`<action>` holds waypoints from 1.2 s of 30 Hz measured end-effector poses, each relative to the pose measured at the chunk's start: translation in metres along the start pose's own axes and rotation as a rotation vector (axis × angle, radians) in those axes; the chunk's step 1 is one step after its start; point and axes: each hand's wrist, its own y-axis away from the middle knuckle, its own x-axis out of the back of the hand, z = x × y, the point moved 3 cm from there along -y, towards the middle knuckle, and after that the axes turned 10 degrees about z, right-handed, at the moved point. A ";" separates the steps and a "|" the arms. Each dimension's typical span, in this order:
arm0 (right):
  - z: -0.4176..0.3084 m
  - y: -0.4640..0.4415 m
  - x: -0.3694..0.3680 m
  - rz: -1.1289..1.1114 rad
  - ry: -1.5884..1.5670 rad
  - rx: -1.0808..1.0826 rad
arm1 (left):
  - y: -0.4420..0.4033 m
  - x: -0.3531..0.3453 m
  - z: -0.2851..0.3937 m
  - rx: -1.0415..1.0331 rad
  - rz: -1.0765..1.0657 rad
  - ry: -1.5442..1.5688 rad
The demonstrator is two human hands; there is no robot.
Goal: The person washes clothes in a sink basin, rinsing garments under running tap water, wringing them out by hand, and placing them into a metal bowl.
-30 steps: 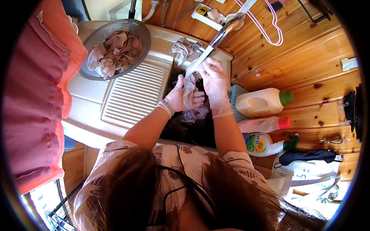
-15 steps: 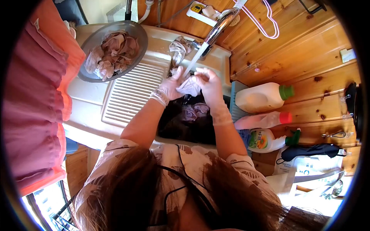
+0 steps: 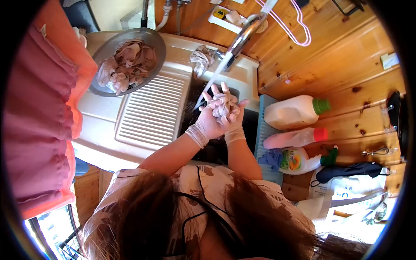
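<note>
A crumpled pale cloth [image 3: 224,105] is bunched between my two gloved hands above the dark sink basin. My left hand [image 3: 210,121] lies beneath and beside it, palm up, fingers curled against the cloth. On the right, my right hand [image 3: 236,121] presses the cloth from the other side, partly hidden behind the left. Water [image 3: 213,82] streams from the chrome faucet [image 3: 245,37] and falls just left of the cloth. Another wet cloth [image 3: 203,60] lies on the sink's back ledge by the faucet base.
A grey basin [image 3: 159,54] of crumpled cloths stands on the ribbed drainboard [image 3: 151,112]. Along the right are a white bottle with green cap [image 3: 290,113], a pink bottle [image 3: 290,138] and a spray bottle [image 3: 299,160]. Pink hangers [image 3: 299,32] hang on the wooden wall.
The cloth, earlier spread in the water stream, is now bunched between my hands. Both hands have moved lower and closer together, to the right of the stream.
</note>
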 end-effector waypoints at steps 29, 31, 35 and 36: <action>0.028 0.021 0.095 0.811 0.964 0.016 | 0.031 0.104 0.017 -0.112 0.077 -3.261; 0.032 0.010 0.074 0.702 0.653 -0.058 | 0.042 0.059 0.027 -0.387 0.529 -2.908; 0.016 -0.007 0.007 0.261 0.509 -0.095 | 0.083 -0.068 0.044 -0.117 0.913 -2.274; 0.003 -0.009 0.010 0.203 0.672 -0.067 | 0.095 -0.068 0.069 -0.432 0.484 -2.180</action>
